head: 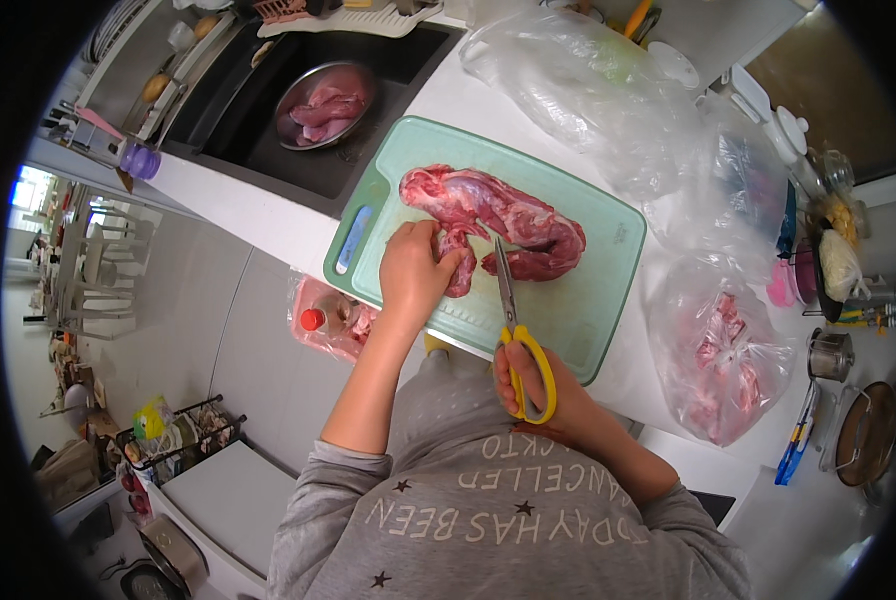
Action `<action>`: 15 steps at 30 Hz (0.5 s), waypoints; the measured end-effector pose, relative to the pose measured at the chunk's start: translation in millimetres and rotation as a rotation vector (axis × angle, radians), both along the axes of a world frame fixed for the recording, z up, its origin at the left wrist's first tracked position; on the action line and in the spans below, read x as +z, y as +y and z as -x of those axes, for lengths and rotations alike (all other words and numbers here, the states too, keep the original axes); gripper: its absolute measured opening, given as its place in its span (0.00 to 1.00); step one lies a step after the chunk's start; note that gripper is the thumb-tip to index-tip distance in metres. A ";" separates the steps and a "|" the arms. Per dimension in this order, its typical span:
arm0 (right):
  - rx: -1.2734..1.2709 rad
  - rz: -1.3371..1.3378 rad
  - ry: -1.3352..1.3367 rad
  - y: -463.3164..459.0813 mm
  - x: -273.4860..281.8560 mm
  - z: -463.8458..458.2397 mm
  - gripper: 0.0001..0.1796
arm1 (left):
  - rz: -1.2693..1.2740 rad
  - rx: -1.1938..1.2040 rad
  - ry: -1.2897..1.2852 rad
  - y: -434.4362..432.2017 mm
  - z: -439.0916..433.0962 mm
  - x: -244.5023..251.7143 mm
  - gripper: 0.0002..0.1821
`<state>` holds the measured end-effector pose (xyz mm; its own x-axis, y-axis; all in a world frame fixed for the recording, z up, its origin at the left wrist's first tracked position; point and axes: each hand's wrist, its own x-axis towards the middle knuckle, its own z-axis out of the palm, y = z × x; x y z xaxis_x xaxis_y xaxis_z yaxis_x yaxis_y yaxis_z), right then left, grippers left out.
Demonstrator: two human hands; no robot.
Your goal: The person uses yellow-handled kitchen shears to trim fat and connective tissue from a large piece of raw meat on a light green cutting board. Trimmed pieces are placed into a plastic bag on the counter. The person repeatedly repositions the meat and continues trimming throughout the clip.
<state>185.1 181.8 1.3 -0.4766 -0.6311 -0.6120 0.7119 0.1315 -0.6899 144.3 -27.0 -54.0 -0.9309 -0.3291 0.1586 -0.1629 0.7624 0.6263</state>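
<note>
A long, curved piece of raw red meat [526,214] lies on a pale green cutting board [575,315]. My left hand [416,266] grips a smaller flap of meat [459,266] at the near left side of the big piece. In my right hand [534,379] are kitchen scissors [509,300] with yellow handles, fingers through the loops. Their blades look closed or nearly so, and the tips point away from me, close to the gap between the flap and the curled end of the meat. My left fingertips are partly hidden.
Left of the board, a metal bowl [281,112] of raw meat stands in a dark sink [222,165]. Clear plastic bags [590,97] cover the counter's far right; a knotted bag of raw meat [725,367] lies at the right. Below the counter's left edge is a pink tray [301,300] with a red-capped bottle.
</note>
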 end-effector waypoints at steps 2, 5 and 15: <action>-0.042 0.014 -0.008 -0.3 0.1 0.1 0.25 | -0.066 -0.002 -0.219 3.1 7.4 -3.0 0.14; -0.084 0.024 -0.021 2.4 -1.0 -1.8 0.25 | -0.314 0.042 -0.011 -2.2 2.3 -1.4 0.09; -0.031 0.010 0.055 1.0 -5.3 -2.0 0.24 | -1.491 0.153 0.073 -46.3 -8.1 34.7 0.10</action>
